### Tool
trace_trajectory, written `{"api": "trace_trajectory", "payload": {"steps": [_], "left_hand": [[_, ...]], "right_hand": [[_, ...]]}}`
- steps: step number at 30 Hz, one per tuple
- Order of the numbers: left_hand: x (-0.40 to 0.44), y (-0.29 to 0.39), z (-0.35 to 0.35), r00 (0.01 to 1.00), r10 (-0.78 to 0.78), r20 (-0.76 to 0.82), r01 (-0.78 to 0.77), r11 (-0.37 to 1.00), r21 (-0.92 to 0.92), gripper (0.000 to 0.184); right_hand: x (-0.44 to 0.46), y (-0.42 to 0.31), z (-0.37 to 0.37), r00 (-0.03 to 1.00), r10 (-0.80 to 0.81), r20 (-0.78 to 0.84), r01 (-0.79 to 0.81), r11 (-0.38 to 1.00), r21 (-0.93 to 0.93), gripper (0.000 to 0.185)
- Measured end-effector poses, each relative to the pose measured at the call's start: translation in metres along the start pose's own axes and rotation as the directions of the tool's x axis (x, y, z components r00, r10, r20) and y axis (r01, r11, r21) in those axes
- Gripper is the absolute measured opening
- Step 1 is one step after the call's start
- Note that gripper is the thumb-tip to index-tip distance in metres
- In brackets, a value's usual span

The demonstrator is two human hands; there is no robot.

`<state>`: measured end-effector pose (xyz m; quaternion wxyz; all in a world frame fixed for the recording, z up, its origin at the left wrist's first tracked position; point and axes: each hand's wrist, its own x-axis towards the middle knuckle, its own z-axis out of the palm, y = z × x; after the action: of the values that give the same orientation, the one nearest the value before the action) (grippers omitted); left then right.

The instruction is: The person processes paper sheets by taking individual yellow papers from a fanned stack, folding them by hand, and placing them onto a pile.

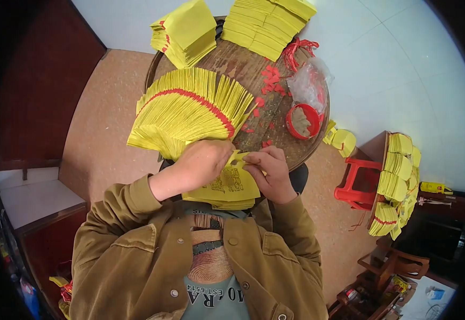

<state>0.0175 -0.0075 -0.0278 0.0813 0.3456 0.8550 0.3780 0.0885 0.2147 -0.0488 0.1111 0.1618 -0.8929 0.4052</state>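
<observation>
Yellow paper with dark marks [231, 181] is near the person's lap, by the near edge of the round wood table [232, 61], on top of a small pile of more yellow paper [227, 204]. The left hand [205, 161] is curled over the top left of the marked paper; its fingertips are hidden, so I cannot tell what they pinch. The right hand [270, 173] has its thumb and finger close together, holding the top right part of the same paper. Just past the left hand, lots of folded yellow papers [184, 114] spread out like a big fan, with a bumpy red line [200, 101] running across them. To the right of the fan, little red bits [271, 80] lie on the table. Near the right edge sit a red tub [303, 121] with something tan inside, a see-through bag [308, 85] and some red strings [298, 52]. Two tall yellow piles stand at the far side, one on the left [187, 33] and one in the middle [264, 26]. Farther right, on the brown floor [326, 213], is a red stool [358, 184], beside a stand full of yellow bundles [398, 181].
</observation>
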Motion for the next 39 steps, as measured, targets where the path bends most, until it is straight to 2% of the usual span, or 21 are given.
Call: {"api": "trace_trajectory", "payload": {"steps": [4, 9, 10, 12, 13, 14, 16, 17, 18, 19, 20, 21, 22, 24, 25, 29, 30, 32, 34, 35, 39], "left_hand": [[0.002, 0.001, -0.008, 0.984, 0.066, 0.167, -0.064, 0.998, -0.016, 0.013], [-0.002, 0.003, -0.011, 0.980, 0.095, 0.178, -0.089, 0.995, -0.039, 0.011], [-0.002, 0.003, -0.009, 0.980, 0.099, 0.173, -0.093, 0.995, -0.044, 0.011], [-0.002, 0.003, -0.003, 0.998, 0.068, -0.005, -0.069, 0.991, -0.111, 0.011], [-0.001, 0.003, -0.001, 0.995, 0.046, -0.093, -0.060, 0.988, -0.145, 0.011], [-0.001, 0.003, 0.000, 0.984, 0.020, -0.178, -0.052, 0.983, -0.179, 0.011], [-0.001, 0.005, -0.002, 0.980, -0.009, -0.199, -0.028, 0.983, -0.181, 0.011], [-0.001, 0.006, -0.005, 0.975, -0.038, -0.220, -0.003, 0.983, -0.182, 0.010], [-0.001, 0.007, -0.007, 0.968, -0.066, -0.243, 0.022, 0.983, -0.182, 0.010], [0.000, 0.007, -0.008, 0.959, -0.094, -0.266, 0.046, 0.982, -0.182, 0.009], [0.001, 0.007, -0.009, 0.958, -0.091, -0.270, 0.043, 0.983, -0.178, 0.009], [0.001, 0.007, -0.009, 0.958, -0.092, -0.272, 0.045, 0.983, -0.177, 0.010], [0.001, 0.007, -0.008, 0.958, -0.094, -0.273, 0.047, 0.983, -0.175, 0.010], [0.000, 0.007, -0.006, 0.958, -0.097, -0.270, 0.050, 0.984, -0.174, 0.011], [0.000, 0.007, -0.006, 0.958, -0.094, -0.270, 0.048, 0.984, -0.171, 0.011], [-0.001, 0.002, -0.008, 0.966, -0.088, -0.242, 0.048, 0.985, -0.166, 0.007], [0.000, 0.002, -0.007, 0.966, -0.088, -0.242, 0.048, 0.985, -0.167, 0.007], [0.001, 0.001, -0.004, 0.959, -0.041, -0.280, -0.001, 0.989, -0.150, 0.005], [0.003, 0.000, -0.002, 0.948, 0.007, -0.319, -0.050, 0.990, -0.129, 0.007], [0.004, 0.000, -0.002, 0.948, 0.006, -0.319, -0.050, 0.990, -0.130, 0.007], [0.002, -0.001, -0.004, 0.979, -0.002, -0.204, -0.031, 0.986, -0.162, 0.012]], "right_hand": [[0.013, -0.008, -0.006, 0.997, -0.052, 0.059, 0.058, 0.993, -0.098, 0.023], [0.020, -0.005, 0.005, 0.995, -0.089, 0.048, 0.095, 0.987, -0.131, 0.028], [0.022, -0.003, 0.003, 0.995, -0.103, 0.003, 0.102, 0.986, -0.129, 0.028], [0.027, 0.004, -0.001, 0.992, -0.118, -0.038, 0.112, 0.985, -0.134, 0.028], [0.028, 0.012, -0.003, 0.960, 0.150, -0.235, -0.118, 0.982, 0.145, 0.025], [0.028, 0.022, -0.005, 0.832, 0.441, -0.337, -0.271, 0.852, 0.447, 0.022], [0.023, 0.058, -0.024, 0.716, 0.649, -0.256, -0.441, 0.705, 0.556, 0.021], [0.023, 0.066, -0.022, 0.718, 0.647, -0.258, -0.438, 0.707, 0.555, 0.021], [0.023, 0.073, -0.020, 0.816, 0.509, -0.273, -0.484, 0.861, 0.157, 0.022], [0.024, 0.082, -0.017, 0.902, 0.374, -0.218, -0.423, 0.866, -0.267, 0.022], [0.027, 0.094, -0.006, 0.958, 0.177, -0.227, -0.264, 0.852, -0.451, 0.023], [0.029, 0.106, 0.007, 0.980, -0.024, -0.196, -0.105, 0.778, -0.619, 0.024], [0.034, 0.107, 0.016, 0.980, -0.029, -0.198, -0.102, 0.779, -0.619, 0.024], [0.041, 0.105, 0.029, 0.982, -0.089, -0.166, -0.072, 0.638, -0.766, 0.029], [0.041, 0.106, 0.031, 0.981, -0.090, -0.170, -0.074, 0.639, -0.766, 0.029], [0.042, 0.112, 0.036, 0.970, 0.008, -0.241, -0.152, 0.796, -0.585, 0.026], [0.042, 0.110, 0.033, 0.971, 0.008, -0.240, -0.152, 0.796, -0.586, 0.026], [0.036, 0.104, 0.019, 0.960, 0.146, -0.237, -0.223, 0.913, -0.341, 0.022], [0.031, 0.092, 0.004, 0.941, 0.275, -0.197, -0.293, 0.953, -0.071, 0.018], [0.031, 0.081, -0.003, 0.941, 0.276, -0.196, -0.294, 0.953, -0.072, 0.018], [0.035, 0.020, -0.027, 0.964, 0.232, -0.133, -0.205, 0.961, 0.185, 0.009]]}}
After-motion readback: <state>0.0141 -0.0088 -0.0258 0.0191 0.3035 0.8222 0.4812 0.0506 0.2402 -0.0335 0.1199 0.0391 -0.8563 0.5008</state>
